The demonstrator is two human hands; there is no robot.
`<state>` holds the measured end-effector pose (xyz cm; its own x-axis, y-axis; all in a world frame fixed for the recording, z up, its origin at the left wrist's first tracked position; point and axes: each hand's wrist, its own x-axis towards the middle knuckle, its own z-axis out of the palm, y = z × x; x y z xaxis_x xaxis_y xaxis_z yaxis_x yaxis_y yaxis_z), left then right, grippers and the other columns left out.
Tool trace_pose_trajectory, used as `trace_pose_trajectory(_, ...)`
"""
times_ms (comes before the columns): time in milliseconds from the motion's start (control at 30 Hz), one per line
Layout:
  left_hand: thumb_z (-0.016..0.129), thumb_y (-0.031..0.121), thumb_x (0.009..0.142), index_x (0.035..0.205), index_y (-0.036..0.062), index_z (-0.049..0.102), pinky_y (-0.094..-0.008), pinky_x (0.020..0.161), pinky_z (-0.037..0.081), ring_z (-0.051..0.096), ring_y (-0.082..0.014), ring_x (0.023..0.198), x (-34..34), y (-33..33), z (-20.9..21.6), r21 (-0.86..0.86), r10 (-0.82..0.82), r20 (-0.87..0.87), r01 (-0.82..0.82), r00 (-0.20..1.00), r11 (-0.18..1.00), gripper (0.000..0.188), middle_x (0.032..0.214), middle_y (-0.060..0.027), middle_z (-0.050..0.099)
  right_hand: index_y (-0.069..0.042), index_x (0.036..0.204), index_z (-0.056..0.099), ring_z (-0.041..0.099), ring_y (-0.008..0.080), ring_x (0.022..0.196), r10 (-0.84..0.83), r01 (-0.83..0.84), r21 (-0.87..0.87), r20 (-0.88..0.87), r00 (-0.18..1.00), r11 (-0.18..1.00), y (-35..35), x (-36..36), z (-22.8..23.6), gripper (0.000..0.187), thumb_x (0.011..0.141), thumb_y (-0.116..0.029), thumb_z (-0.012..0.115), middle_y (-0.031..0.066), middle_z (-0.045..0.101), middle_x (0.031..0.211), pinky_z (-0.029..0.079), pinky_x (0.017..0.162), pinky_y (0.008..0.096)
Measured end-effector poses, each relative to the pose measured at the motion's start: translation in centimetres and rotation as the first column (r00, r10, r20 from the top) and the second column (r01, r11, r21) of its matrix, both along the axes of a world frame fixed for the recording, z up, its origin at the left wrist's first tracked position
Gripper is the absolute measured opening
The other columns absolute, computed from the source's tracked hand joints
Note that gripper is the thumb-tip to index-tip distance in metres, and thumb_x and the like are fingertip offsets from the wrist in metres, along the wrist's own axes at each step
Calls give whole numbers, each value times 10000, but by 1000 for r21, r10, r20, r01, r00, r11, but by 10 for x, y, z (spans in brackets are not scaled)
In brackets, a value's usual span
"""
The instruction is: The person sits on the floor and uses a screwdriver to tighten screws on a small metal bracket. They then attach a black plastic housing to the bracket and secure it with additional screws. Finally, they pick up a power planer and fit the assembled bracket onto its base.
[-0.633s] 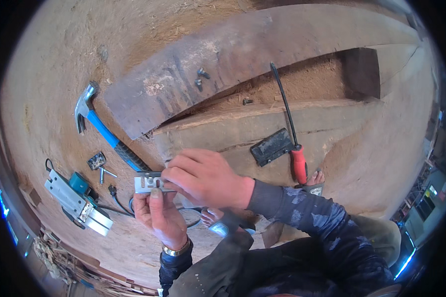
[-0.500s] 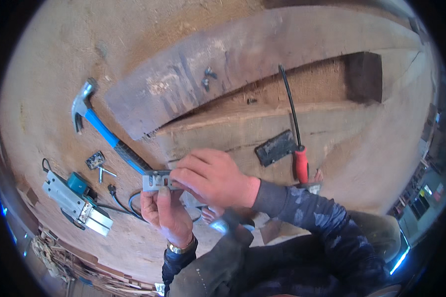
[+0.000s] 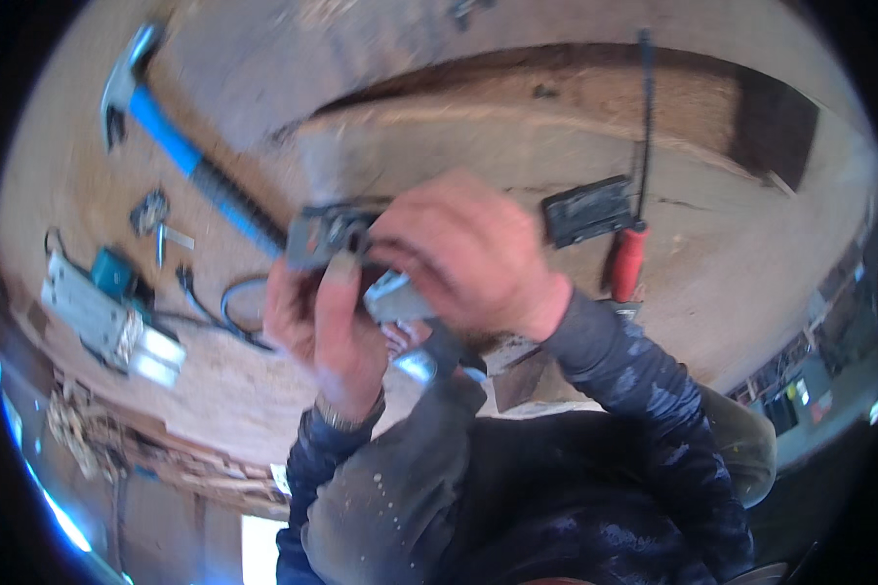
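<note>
Close in front of me, my left hand [image 3: 327, 327] grips a small slotted metal plate [image 3: 314, 242], its thumb pressed along the lower edge. My right hand [image 3: 468, 249] is bent over the plate's right end with curled fingers, smeared by motion; its fingertips are partly hidden. A pale silvery piece [image 3: 396, 295] shows under the right fingers, and I cannot make out what it is. Left of the plate lies a claw hammer [image 3: 171, 136] with a blue and black handle. On the right rests a flat black rectangular piece [image 3: 588, 212] beside a long red-handled screwdriver [image 3: 629, 261].
A teal and grey corded power tool [image 3: 112, 304] lies at the left, with small metal parts [image 3: 149, 212] above it. A long board [image 3: 380, 73] and a dark block [image 3: 776, 127] lie across the far side. Wood scraps [image 3: 180, 448] are piled at the lower left.
The view has shifted, so the tools and boards sit higher in the picture. Both hands still hold the metal plate, which now appears tilted and blurred.
</note>
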<state>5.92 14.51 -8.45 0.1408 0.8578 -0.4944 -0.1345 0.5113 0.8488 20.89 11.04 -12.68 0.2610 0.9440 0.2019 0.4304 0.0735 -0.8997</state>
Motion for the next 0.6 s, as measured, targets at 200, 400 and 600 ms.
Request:
trace_pose_trajectory(200, 711, 42, 947, 1084, -25, 616, -243, 739, 522, 648, -108, 843, 6, -15, 10, -18, 85, -66, -86, 994, 996, 179, 964, -82, 688, -19, 959, 711, 685, 277, 781, 46, -46, 4, 33, 998, 999, -12, 7, 7, 251, 739, -7, 831, 104, 717, 890, 560, 676, 348)
trace_pose_trajectory(400, 733, -5, 930, 1074, -24, 630, -228, 744, 504, 611, -68, 859, 0, -34, 17, 91, 131, 10, -131, 991, 987, 178, 1001, -58, 699, -17, 968, 711, 689, 262, 790, 99, -108, 73, 114, 989, 992, -20, 5, 34, 250, 749, 56, 807, 114, 714, 893, 560, 683, 337)
trace_pose_trajectory(600, 728, 7, 939, 1052, -15, 638, -213, 719, 498, 619, -49, 842, -1, -56, 41, 216, 123, 145, -152, 982, 964, 146, 963, -52, 714, -65, 971, 718, 665, 267, 746, 29, -62, 162, 198, 980, 985, -43, 3, 71, 257, 746, -11, 830, 90, 696, 867, 535, 631, 356)
